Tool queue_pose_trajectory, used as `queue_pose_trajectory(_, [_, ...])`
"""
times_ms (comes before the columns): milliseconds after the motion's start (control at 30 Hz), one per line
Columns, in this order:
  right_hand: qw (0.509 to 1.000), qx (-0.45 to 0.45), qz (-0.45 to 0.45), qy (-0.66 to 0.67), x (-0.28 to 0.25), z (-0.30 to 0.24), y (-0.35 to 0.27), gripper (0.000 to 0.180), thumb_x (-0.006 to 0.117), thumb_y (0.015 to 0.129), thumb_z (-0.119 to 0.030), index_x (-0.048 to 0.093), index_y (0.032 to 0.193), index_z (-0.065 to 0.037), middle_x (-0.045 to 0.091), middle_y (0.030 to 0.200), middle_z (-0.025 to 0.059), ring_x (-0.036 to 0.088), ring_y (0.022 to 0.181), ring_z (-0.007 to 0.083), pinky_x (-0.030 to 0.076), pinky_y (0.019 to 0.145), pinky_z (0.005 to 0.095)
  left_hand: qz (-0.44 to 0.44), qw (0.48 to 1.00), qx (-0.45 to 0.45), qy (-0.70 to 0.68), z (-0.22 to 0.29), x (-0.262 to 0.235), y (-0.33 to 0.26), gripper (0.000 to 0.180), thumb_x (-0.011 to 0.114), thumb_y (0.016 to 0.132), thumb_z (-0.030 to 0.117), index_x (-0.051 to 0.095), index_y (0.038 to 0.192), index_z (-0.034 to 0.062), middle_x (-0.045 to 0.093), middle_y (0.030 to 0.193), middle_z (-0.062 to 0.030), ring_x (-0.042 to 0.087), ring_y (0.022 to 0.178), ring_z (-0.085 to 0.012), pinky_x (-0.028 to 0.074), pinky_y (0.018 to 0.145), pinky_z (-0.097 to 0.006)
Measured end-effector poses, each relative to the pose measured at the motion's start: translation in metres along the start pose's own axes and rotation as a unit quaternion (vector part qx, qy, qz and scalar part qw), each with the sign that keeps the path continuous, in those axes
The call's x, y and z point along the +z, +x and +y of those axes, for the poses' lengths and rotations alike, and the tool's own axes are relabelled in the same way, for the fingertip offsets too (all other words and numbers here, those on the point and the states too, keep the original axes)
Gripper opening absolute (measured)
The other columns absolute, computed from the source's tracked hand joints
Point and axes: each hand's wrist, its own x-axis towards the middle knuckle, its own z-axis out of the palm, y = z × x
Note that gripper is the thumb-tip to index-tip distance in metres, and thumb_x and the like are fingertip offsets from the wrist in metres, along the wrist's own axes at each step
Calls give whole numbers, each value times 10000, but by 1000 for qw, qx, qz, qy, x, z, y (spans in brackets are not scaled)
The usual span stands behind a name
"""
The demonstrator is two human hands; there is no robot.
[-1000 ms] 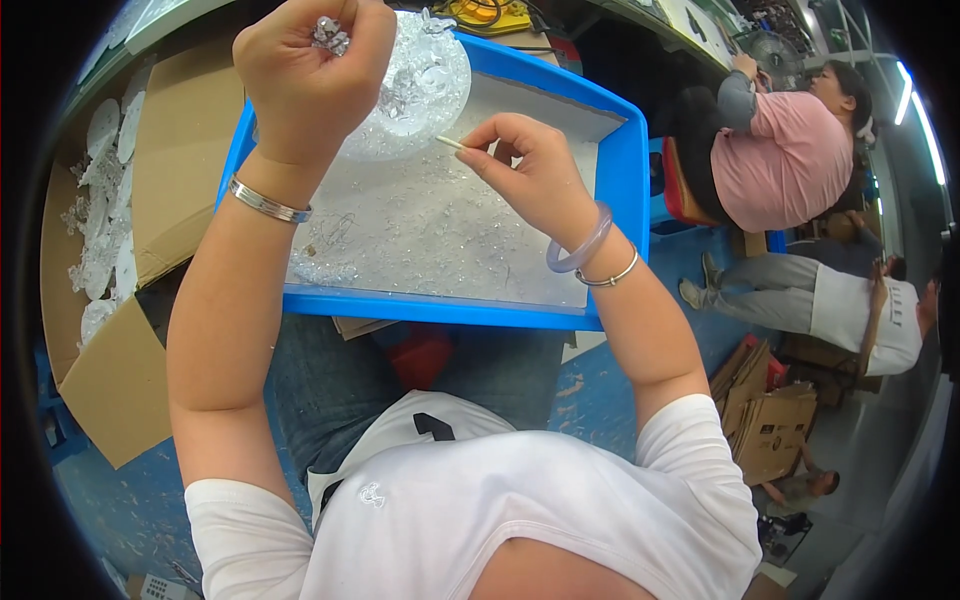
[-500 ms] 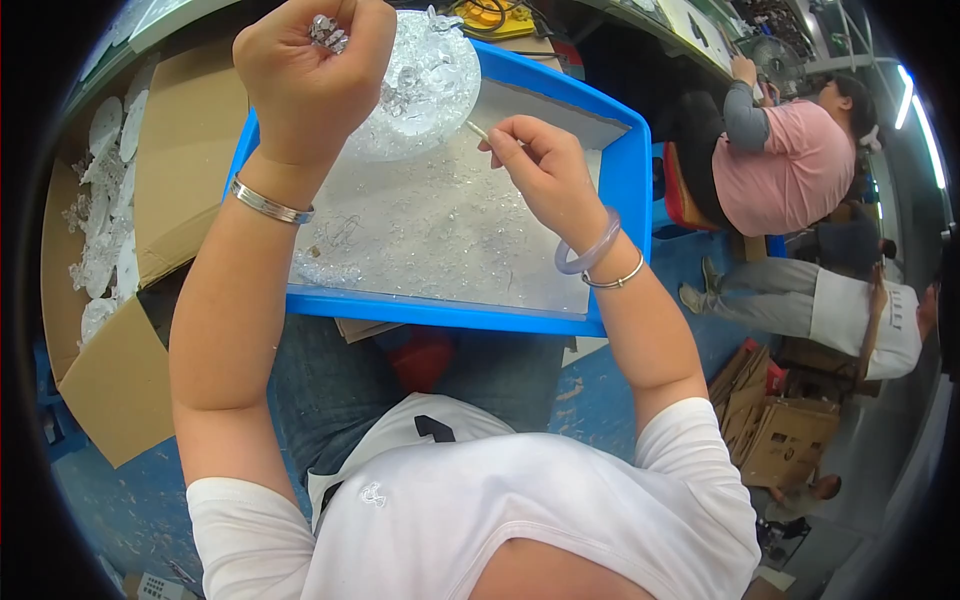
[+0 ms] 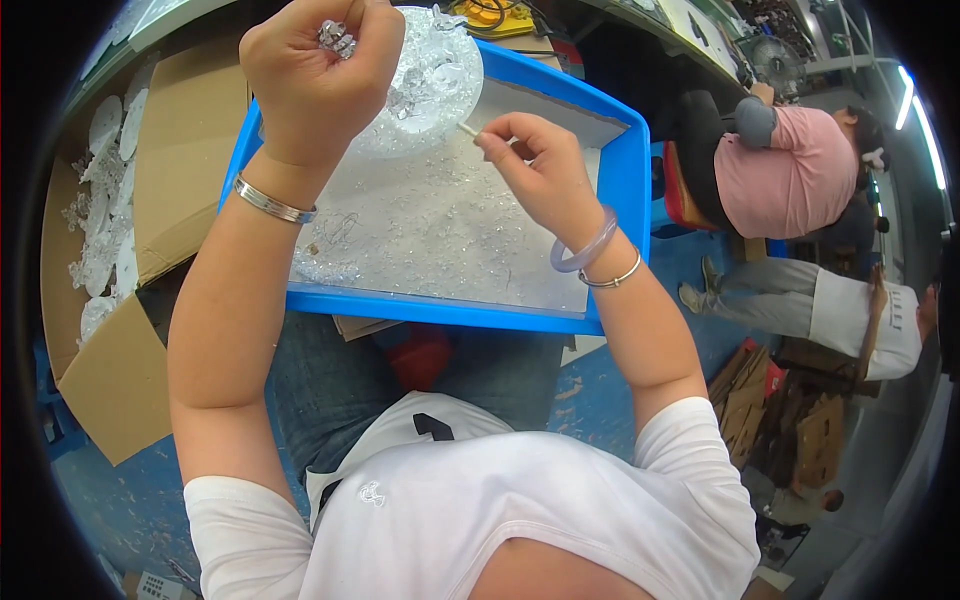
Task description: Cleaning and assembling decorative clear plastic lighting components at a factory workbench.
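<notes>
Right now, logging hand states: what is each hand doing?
Left hand: closed on a clear bead cluster.
Right hand: pinching a thin stick.

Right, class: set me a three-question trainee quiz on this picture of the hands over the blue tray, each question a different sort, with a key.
1. True or false: the left hand is closed on a cluster of clear beads.
2. What does the right hand pinch? A) scissors B) a thin pale stick C) a red cup
3. Fill in: the open box on the person's left is made of ____.

Key
1. True.
2. B; its tip points at the clear ornament above the tray.
3. Cardboard.
</notes>
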Motion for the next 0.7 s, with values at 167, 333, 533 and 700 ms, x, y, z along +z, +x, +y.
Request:
queue_pose_trajectory(167, [1000,-20,-17,11,4,2,-2,113,579,801,-86,593,823,24,583,708,45,509,595,71,403,526,178,-8,1000,-10,12,0,0,-1,262,544,770,-15,401,552,14,380,502,51,336,469,-6,262,427,-166])
queue_pose_trajectory(333, [1000,24,-9,18,0,-3,-1,101,580,798,-73,596,818,24,586,712,56,519,607,81,415,539,186,-5,999,-15,30,2,-1,-1,249,542,761,-17,401,557,9,373,507,53,329,483,-7,263,434,-167])
queue_pose_trajectory(533, [999,-25,-38,2,10,-6,-3,104,577,799,-74,599,814,26,584,708,64,510,599,83,413,529,189,-7,998,31,58,3,0,0,225,541,743,-14,398,571,-5,353,518,44,320,509,-17,271,447,-167])
queue_pose_trajectory(700, [999,-26,-27,15,10,-8,-3,100,585,792,-73,598,807,24,582,705,65,493,576,89,401,513,192,-17,999,8,47,5,1,0,213,545,733,-17,411,568,-2,365,513,36,333,503,-20,282,444,-167])
